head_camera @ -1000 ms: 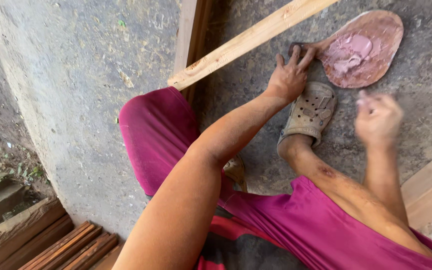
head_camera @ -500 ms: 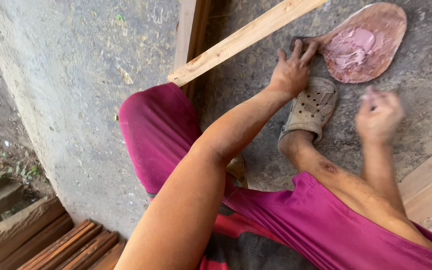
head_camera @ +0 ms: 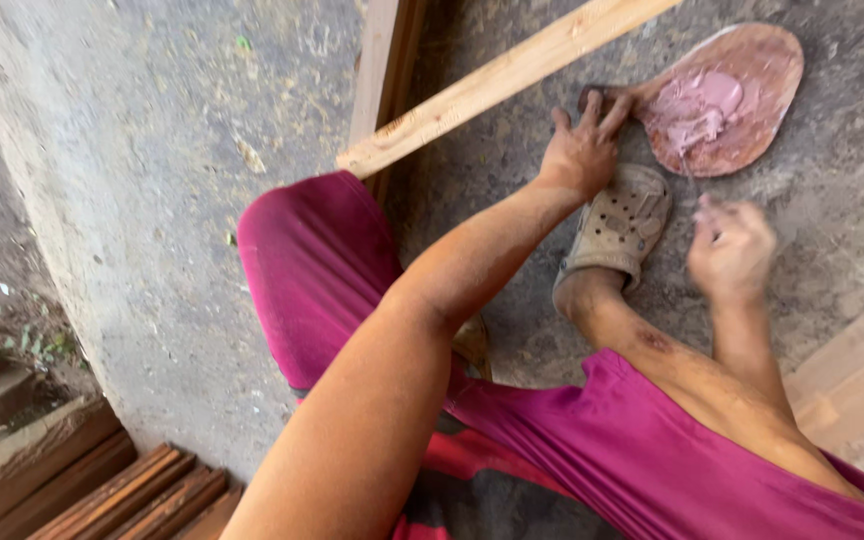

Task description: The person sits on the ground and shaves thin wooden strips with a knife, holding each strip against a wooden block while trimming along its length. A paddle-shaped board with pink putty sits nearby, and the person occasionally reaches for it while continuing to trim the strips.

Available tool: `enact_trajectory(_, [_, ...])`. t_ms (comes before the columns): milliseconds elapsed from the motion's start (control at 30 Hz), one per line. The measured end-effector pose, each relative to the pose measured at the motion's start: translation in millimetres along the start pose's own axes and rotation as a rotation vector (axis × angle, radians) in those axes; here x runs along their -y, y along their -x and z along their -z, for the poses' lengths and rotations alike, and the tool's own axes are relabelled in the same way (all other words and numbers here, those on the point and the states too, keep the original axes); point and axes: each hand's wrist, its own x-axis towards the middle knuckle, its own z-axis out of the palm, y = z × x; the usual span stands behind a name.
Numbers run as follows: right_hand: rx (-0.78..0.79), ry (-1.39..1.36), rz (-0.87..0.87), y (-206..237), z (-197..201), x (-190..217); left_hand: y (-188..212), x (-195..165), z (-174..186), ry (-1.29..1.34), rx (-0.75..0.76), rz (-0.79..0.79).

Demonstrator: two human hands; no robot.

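Observation:
My left hand (head_camera: 580, 150) lies with fingers spread on the concrete, its fingertips at the narrow handle end of a paddle-shaped brown board (head_camera: 757, 120). The board carries a smear of pink paste (head_camera: 694, 105). My right hand (head_camera: 732, 250) hovers just below the board, beside my foot in a beige perforated clog (head_camera: 620, 225). Its fingers are curled and blurred, so I cannot tell whether they hold anything. My legs in magenta trousers (head_camera: 312, 270) fill the middle of the view.
A pale wooden batten (head_camera: 492, 85) runs diagonally across the floor just above my left hand. Another plank (head_camera: 857, 375) lies at the right edge. Dark wooden slats (head_camera: 142, 495) are stacked at the bottom left, beyond the concrete slab's edge.
My right hand has drifted slightly down and left, still blurred. My left hand stays by the board's handle.

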Motion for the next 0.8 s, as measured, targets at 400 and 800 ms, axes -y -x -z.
enact_trajectory(400, [-0.118,-0.038,-0.159,-5.6,22.7,-5.3,2.3,-12.6,-0.6,-0.093,0.105,-0.1])
enact_trajectory(800, [-0.024,-0.027,-0.117,-7.5,21.3,2.5,6.5,-14.6,-11.2,-0.026,0.098,-0.038])
